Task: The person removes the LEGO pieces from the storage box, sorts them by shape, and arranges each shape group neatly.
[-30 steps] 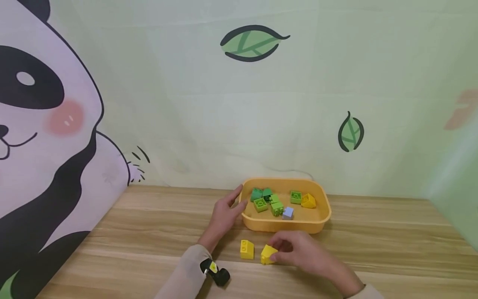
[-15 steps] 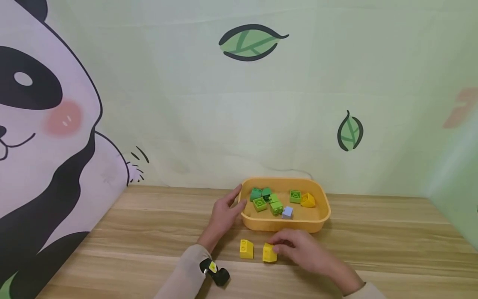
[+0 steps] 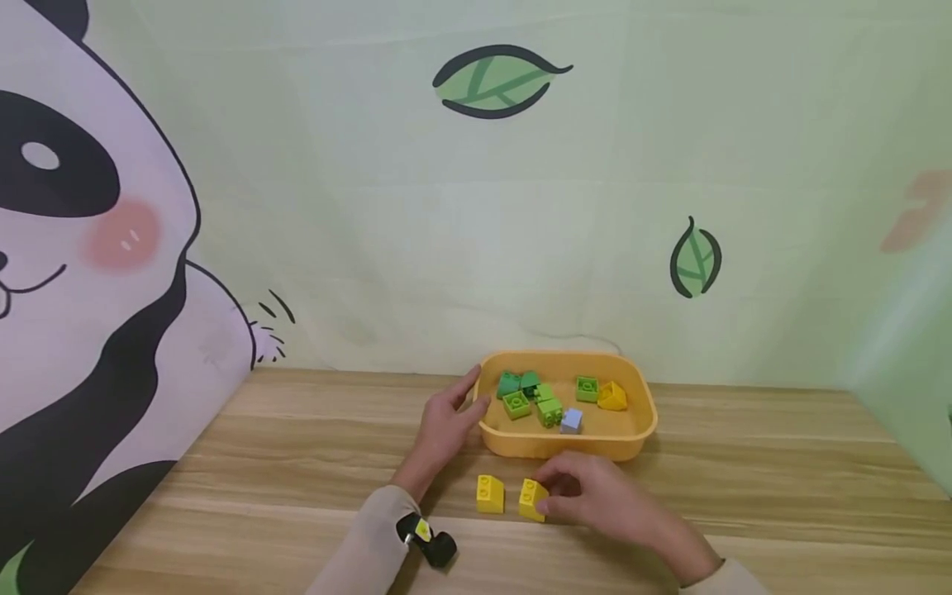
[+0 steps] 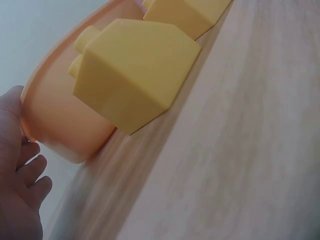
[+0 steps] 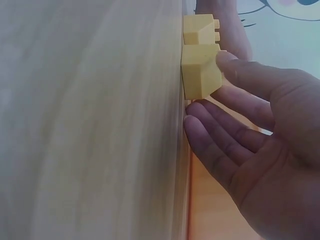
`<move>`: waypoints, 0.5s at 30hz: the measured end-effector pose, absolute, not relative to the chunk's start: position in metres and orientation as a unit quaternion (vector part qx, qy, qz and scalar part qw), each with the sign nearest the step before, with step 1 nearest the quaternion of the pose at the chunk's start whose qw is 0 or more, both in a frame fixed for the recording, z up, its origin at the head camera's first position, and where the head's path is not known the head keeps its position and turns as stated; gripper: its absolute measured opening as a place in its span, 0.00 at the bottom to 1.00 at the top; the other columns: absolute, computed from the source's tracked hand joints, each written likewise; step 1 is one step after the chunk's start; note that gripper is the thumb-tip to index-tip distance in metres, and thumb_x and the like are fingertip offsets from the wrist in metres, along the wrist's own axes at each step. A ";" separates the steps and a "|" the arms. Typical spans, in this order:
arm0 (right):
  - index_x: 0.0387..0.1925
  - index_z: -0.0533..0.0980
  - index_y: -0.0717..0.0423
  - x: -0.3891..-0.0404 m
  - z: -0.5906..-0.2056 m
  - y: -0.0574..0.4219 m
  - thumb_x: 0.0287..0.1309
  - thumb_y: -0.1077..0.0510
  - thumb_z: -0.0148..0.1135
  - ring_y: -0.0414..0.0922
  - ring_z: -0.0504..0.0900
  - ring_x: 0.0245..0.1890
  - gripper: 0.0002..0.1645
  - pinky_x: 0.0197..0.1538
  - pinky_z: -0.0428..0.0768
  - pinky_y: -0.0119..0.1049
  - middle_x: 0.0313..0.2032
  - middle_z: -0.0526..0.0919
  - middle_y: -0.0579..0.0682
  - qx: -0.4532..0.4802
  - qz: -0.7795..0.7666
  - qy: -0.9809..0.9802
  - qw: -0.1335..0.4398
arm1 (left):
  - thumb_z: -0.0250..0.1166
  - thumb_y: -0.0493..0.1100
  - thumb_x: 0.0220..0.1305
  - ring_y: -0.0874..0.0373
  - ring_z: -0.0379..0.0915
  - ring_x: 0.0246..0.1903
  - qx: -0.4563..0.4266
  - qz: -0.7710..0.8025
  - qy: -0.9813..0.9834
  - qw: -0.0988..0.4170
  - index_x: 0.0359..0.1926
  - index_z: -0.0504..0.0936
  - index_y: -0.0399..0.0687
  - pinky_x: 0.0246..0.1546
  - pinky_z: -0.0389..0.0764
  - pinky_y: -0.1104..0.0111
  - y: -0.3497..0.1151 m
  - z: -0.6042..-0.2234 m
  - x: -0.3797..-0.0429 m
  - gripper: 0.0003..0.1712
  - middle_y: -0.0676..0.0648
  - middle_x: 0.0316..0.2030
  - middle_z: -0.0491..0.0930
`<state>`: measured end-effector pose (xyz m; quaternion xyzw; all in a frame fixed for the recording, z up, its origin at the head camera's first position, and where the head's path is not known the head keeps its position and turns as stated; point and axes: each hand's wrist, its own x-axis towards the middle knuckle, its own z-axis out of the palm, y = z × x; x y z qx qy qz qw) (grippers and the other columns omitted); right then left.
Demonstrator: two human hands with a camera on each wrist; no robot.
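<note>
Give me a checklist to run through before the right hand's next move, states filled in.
1. Right hand on the right yellow block: ok, pinching it.
2. Studs facing up on that block: ok.
3. Left yellow block standing clear of it: ok, a gap shows between them.
4. Left hand at the tray: ok, touching its left end.
5. Firmness of either grip: cannot tell.

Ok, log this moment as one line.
left hand: holds orange tray at left end | right hand: pinches yellow brick | other yellow brick: on table, untouched | lavender brick: inside tray
</note>
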<state>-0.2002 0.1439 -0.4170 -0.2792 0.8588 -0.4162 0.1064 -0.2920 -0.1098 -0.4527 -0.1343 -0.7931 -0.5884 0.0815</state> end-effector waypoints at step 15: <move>0.49 0.84 0.54 -0.202 -0.417 0.137 0.59 0.57 0.80 0.44 0.83 0.44 0.18 0.49 0.86 0.39 0.45 0.86 0.43 -0.274 -0.396 0.871 0.097 | 0.65 0.42 0.75 0.46 0.61 0.76 -0.137 -0.587 -0.793 0.088 0.78 0.69 0.41 0.75 0.65 0.53 -0.110 -0.455 -0.294 0.34 0.44 0.76 0.67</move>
